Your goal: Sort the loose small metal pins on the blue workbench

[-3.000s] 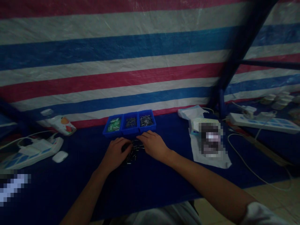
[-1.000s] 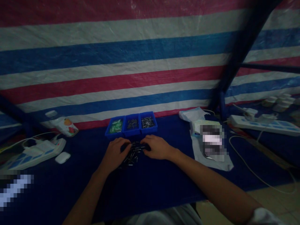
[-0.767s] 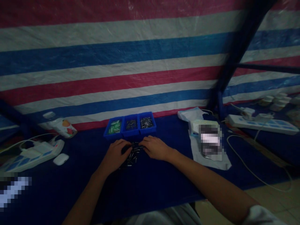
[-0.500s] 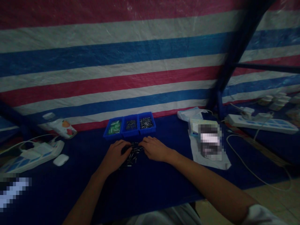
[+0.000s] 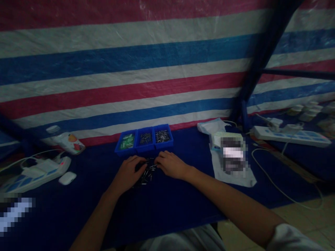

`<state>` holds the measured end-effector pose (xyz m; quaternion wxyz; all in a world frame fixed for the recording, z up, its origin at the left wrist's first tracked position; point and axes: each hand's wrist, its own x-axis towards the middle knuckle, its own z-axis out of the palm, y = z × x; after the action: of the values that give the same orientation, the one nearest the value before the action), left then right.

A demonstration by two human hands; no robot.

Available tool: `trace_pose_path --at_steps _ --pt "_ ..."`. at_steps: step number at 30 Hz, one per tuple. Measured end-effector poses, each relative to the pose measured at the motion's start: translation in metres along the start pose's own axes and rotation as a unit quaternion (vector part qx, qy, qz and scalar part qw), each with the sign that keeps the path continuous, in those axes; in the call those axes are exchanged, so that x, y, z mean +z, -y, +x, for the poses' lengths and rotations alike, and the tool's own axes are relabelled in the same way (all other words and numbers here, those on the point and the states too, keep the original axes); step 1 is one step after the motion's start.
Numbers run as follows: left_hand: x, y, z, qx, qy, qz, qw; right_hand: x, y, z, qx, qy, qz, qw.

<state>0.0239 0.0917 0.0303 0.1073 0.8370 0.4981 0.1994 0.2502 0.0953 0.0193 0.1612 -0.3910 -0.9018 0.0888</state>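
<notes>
Against the frame half a second back I log almost no change: my left hand [image 5: 128,171] and right hand [image 5: 170,164] stay palm-down on either side of the pile of small metal pins [image 5: 147,171], the right fingertips a shade nearer the middle. Pins: thin, short, grey and glinting, loose in one heap on the bench [image 5: 167,202] between my hands, too many and too small to count. Left hand: fingers curled over the heap's left edge; right hand: fingers bent at its upper right edge; whether either pinches a pin I cannot tell. Bench cover: dark blue cloth, matt. Item, three blue plastic bins [image 5: 143,138], square, joined in a row just beyond the heap: left one with pale green pieces, middle and right ones with more metal pins. Item, one bottle [image 5: 65,139] lying on its side, fruit label, far left. Item, two white power strips, one at left [image 5: 36,169] and one at right [image 5: 290,135]. Item, one small white oval object [image 5: 67,178] beside the left strip. Backdrop: one woven tarpaulin [image 5: 131,69], striped red, white and blue.
</notes>
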Motion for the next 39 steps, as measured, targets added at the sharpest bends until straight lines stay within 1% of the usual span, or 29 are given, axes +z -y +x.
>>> trace_pose_path --at_steps 5,11,16,19,22,27,30,33,34,36,38,39 --pt "0.000 -0.001 0.000 0.003 -0.002 -0.002 1.000 0.002 0.000 0.000 -0.008 -0.013 -0.004 1.000" --pt "-0.002 -0.004 0.000 0.010 -0.015 -0.019 1.000 -0.004 0.003 0.001 -0.041 -0.064 0.015 0.997" --pt "-0.007 -0.012 -0.002 0.026 0.009 -0.065 0.997 -0.009 0.007 0.001 -0.078 -0.091 0.040 0.992" --pt "-0.007 -0.015 -0.003 0.039 0.018 -0.082 0.996 -0.009 0.008 0.001 -0.092 -0.114 0.069 0.987" --pt "-0.007 -0.017 -0.004 0.046 0.018 -0.100 0.994 -0.008 0.009 0.002 -0.091 -0.135 0.111 0.980" --pt "-0.005 -0.017 -0.004 0.056 0.020 -0.111 0.992 -0.007 0.008 0.003 -0.076 -0.133 0.203 0.967" --pt "-0.005 -0.019 -0.004 0.064 0.019 -0.110 0.992 -0.006 0.010 0.004 -0.061 -0.144 0.267 0.951" --pt "-0.005 -0.020 -0.004 0.065 0.017 -0.112 0.992 -0.005 0.013 0.005 -0.018 -0.149 0.335 0.930" --pt "-0.005 -0.021 -0.004 0.061 0.014 -0.113 0.992 -0.005 0.013 0.006 0.003 -0.151 0.366 0.918" --pt "-0.006 -0.021 -0.005 0.053 0.001 -0.116 0.992 -0.004 0.015 0.008 0.043 -0.153 0.441 0.883" --pt "-0.007 -0.022 -0.005 0.047 -0.015 -0.120 0.992 -0.004 0.015 0.010 0.066 -0.154 0.512 0.843" --pt "-0.007 -0.023 -0.006 0.045 -0.021 -0.122 0.991 -0.005 0.015 0.011 0.070 -0.153 0.533 0.829"
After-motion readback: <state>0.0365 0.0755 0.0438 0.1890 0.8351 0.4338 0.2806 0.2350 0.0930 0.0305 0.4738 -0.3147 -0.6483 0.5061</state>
